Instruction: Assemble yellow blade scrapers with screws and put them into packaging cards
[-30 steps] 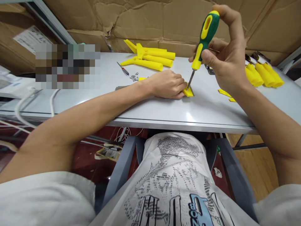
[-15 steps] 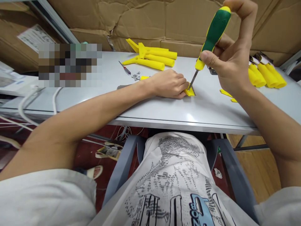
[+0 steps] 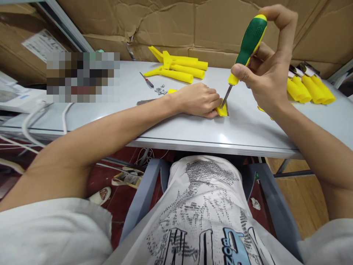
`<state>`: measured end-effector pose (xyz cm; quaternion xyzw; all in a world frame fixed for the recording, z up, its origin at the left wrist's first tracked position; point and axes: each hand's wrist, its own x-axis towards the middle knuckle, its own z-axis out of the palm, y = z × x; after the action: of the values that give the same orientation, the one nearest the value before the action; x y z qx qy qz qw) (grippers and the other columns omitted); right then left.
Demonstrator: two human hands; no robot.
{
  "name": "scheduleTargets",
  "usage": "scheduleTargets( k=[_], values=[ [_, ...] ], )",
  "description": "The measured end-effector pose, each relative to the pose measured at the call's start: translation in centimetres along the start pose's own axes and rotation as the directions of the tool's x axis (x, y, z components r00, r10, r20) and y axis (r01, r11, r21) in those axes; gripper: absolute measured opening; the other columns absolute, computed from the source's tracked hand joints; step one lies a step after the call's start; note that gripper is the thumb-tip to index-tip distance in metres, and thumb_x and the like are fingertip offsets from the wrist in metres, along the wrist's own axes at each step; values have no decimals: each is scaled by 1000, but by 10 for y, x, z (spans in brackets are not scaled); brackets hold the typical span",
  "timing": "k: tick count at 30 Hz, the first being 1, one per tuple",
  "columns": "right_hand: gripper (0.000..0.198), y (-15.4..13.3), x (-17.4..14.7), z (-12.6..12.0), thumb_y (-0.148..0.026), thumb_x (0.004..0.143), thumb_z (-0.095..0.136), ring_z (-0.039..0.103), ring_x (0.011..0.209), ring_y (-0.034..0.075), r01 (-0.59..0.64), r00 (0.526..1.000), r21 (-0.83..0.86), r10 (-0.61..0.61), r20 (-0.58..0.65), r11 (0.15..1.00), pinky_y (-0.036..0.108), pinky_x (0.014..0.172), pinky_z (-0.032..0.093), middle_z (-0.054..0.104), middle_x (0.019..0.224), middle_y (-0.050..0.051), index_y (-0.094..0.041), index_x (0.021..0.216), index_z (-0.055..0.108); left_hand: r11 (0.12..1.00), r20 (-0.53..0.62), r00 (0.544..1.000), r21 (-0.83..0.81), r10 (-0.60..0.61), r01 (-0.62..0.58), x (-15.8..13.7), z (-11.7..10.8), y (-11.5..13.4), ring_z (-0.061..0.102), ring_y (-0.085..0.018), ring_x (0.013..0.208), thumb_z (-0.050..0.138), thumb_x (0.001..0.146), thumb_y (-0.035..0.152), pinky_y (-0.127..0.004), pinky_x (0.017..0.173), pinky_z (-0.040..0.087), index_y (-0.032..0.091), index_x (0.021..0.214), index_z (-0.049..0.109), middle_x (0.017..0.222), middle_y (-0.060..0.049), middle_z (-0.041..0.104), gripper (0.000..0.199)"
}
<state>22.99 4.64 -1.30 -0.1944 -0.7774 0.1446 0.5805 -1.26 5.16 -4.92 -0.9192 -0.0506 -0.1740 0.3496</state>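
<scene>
My right hand [image 3: 268, 70] is wrapped round a green and yellow screwdriver [image 3: 250, 42], one finger resting on the butt of its handle. The shaft slants down, its tip touching a yellow plastic piece [image 3: 223, 111] on the table. My left hand [image 3: 200, 99] lies over that piece and presses it down, fingers closed on it; most of it is hidden. A thin metal edge shows at its right end. Left of the hand are a small pile of screws [image 3: 160, 89], a small screwdriver [image 3: 149, 84] and a flat grey strip [image 3: 146, 102].
Several yellow forked handles [image 3: 179, 73] lie at the back of the table [image 3: 220, 136]. More yellow tubes [image 3: 313, 90] with metal ends lie at the right. Cardboard [image 3: 220, 29] stands behind. White cables [image 3: 24, 121] hang at the left, beside a pixelated area.
The screwdriver and my right hand have shifted slightly left and down. The yellow piece has turned a little under my left hand. A sandalled foot below the table has moved left.
</scene>
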Motion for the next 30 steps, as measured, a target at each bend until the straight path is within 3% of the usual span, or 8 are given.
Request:
scheduleTargets(
  k=[3, 8, 12, 16, 22, 25, 27, 30],
  values=[
    [82, -1, 0, 2, -77, 80, 93, 57, 78, 5, 177, 984, 19, -177, -23, 984, 23, 53, 53, 47, 160, -8, -55, 148, 55, 1000, 14, 1000, 8, 19, -20, 0, 0, 0, 71, -23, 70, 29, 118, 49, -37, 61, 45, 15, 104, 77, 80, -8, 75, 60],
    [78, -6, 1, -2, -70, 87, 90, 68, 87, 8, 140, 985, 84, -148, 88, 987, 32, 73, 71, 44, 169, -10, -59, 156, 54, 997, -19, 998, 54, 52, -51, 2, -1, 0, 68, -22, 65, 19, 120, 46, -38, 57, 40, 14, 105, 77, 75, -7, 72, 68],
    [80, -4, 1, -6, -75, 92, 83, 79, 115, 19, 126, 976, 102, -142, 162, 987, 46, 94, 76, 33, 177, -11, -62, 161, 45, 996, -32, 997, 68, 64, -62, 2, 1, 0, 66, -22, 63, 23, 118, 40, -38, 56, 38, 14, 99, 77, 74, -8, 72, 63],
    [89, 5, 2, -7, -76, 85, 87, 78, 126, 24, 99, 977, 153, -125, 174, 983, 50, 99, 76, 27, 181, -15, -68, 162, 41, 997, 6, 998, 52, 63, -63, 2, 1, 0, 67, -23, 65, 29, 116, 38, -39, 58, 42, 13, 101, 77, 79, -11, 75, 57],
    [112, 20, 7, 0, -84, 60, 97, 78, 127, 29, 44, 984, 260, -87, 155, 965, 52, 98, 76, 22, 183, -22, -77, 156, 39, 999, 47, 999, 30, 20, -21, 3, 0, 3, 69, -24, 68, 33, 113, 35, -41, 62, 48, 13, 100, 78, 81, -11, 76, 52],
    [100, 16, 8, -2, -85, 66, 92, 74, 136, 33, 1, 977, 290, -63, 205, 957, 56, 106, 75, 28, 180, -24, -77, 154, 44, 1000, 22, 1000, 20, 4, -4, 3, 0, 4, 69, -23, 66, 35, 112, 38, -39, 60, 45, 14, 99, 78, 77, -9, 75, 51],
    [94, 10, 8, -7, -75, 72, 94, 73, 138, 33, -3, 971, 285, -65, 229, 958, 55, 108, 75, 30, 178, -24, -77, 153, 47, 1000, 12, 1000, 18, -2, 1, 3, 1, 4, 70, -23, 65, 35, 112, 38, -38, 59, 44, 15, 99, 78, 75, -8, 74, 51],
    [88, 0, 6, -12, -60, 78, 96, 77, 128, 27, 25, 976, 201, -68, 206, 979, 47, 100, 77, 33, 175, -20, -72, 152, 50, 1000, -9, 1000, -3, -21, 21, 2, 1, 4, 71, -24, 67, 35, 111, 37, -39, 60, 46, 14, 100, 78, 77, -10, 75, 50]
  ],
)
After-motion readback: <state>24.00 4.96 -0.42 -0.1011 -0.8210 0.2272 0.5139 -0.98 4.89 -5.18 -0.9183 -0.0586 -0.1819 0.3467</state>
